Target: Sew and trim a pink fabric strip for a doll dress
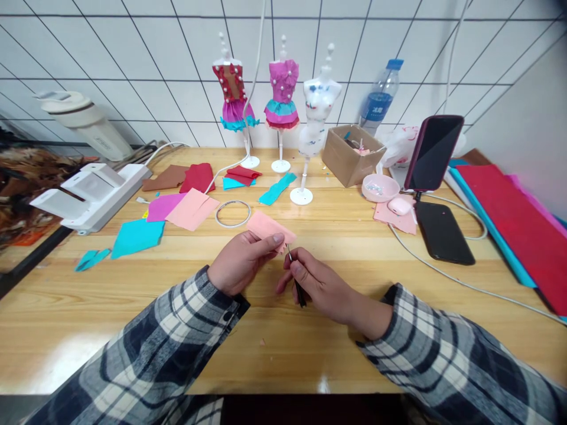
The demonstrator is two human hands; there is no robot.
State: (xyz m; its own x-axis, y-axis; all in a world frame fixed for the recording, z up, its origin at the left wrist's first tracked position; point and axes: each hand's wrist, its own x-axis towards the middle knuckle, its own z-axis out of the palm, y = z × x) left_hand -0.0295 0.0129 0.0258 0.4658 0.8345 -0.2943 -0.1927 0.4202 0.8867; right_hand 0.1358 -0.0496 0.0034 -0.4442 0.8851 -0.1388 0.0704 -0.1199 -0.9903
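Observation:
My left hand [245, 260] pinches a folded piece of pink crepe paper [268, 227] between thumb and fingers. The lower right edge of the paper looks jagged. Close beside it, my right hand [321, 283] is closed around small black-handled scissors [300, 293]. Their metal tip points up at the paper's lower edge, near my left thumb; whether the blades are apart is too small to tell. Just beyond the paper stands a white mannequin [316, 118] with coloured marks on its torso. A grey ring [233, 213] lies left of the paper.
Coloured paper pieces [137, 237] lie at the left near a white rack [106, 189]. Two dressed mannequins [233, 88] stand by the tiled wall. A cardboard box [352, 156], pink bowl [380, 188], propped phone [434, 153], black phone [444, 232] and cable occupy the right.

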